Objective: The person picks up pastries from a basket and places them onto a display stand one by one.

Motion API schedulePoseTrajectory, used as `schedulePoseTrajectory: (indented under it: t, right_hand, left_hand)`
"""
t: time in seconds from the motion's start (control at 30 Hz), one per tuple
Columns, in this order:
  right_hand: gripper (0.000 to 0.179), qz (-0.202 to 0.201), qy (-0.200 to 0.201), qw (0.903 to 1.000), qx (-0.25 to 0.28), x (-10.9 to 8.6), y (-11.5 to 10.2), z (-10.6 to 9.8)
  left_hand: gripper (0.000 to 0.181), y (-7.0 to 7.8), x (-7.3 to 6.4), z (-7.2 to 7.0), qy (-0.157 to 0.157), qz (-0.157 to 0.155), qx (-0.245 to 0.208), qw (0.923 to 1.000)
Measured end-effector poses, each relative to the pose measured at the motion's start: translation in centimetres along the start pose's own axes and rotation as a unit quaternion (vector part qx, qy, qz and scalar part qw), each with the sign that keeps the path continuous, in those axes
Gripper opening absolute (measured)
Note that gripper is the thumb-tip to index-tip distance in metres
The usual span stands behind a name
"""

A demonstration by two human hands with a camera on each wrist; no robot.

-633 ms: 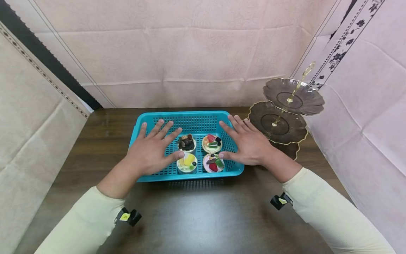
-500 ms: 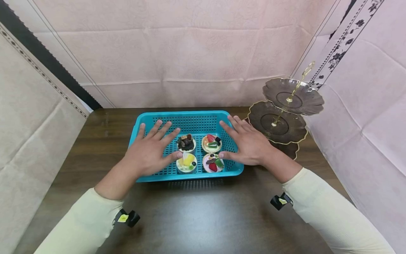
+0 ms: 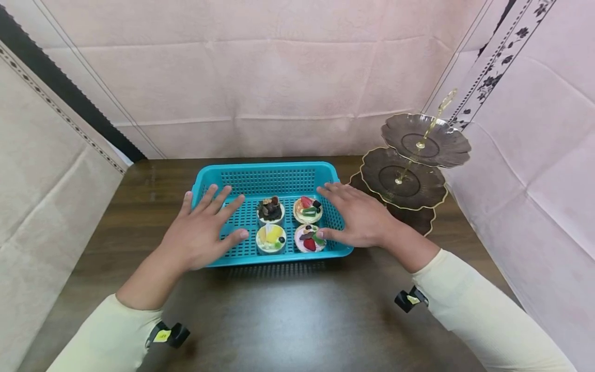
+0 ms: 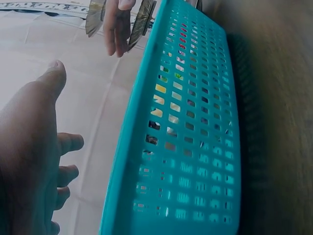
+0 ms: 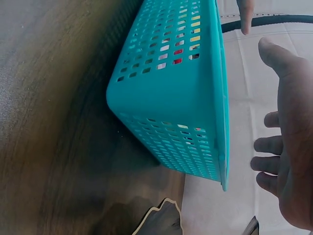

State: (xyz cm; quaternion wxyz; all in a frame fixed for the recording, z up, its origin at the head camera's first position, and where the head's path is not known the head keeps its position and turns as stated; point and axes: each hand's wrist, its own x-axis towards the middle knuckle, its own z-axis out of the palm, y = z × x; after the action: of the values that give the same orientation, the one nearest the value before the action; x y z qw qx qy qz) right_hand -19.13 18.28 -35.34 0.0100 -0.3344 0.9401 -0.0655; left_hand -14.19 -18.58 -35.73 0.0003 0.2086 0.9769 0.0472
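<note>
A turquoise plastic basket with perforated sides holds several small cakes in paper-white cups. Inside are a chocolate-topped cupcake, a yellow fruit cupcake, a strawberry-and-kiwi cupcake and a pinkish one with a red berry. Over the basket's left end my left hand spreads its fingers, holding nothing. The right hand hovers over the right end, palm down, thumb overlapping the pinkish cupcake in the head view. Both wrist views show the hands above the basket rim, fingers extended and apart from it.
At the back right stands a tiered plate stand with dark, gold-edged scalloped plates and a gold handle, close to the basket's right side. Pale cloth walls enclose the dark wooden table at the back and both sides.
The left hand has drawn left and toward the person, off the left cupcakes. The right hand's fingertips have dipped slightly. The basket and cupcakes keep their places while the view shifts a little.
</note>
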Motion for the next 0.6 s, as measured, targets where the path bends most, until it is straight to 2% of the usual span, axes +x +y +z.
schedulePoseTrajectory:
  t: [0.33, 0.6]
  right_hand:
    - [0.094, -0.014, -0.004, 0.9998, 0.012, -0.2, -0.2, 0.6]
    - [0.081, -0.012, -0.037, 0.9992, 0.013, -0.2, -0.5, 0.6]
  left_hand:
    - [0.085, -1.1, -1.7, 0.5, 0.0, -0.026, -0.006, 0.9996]
    - [0.085, -2.2, -3.4, 1.6, -0.014, -0.06, -0.013, 0.998]
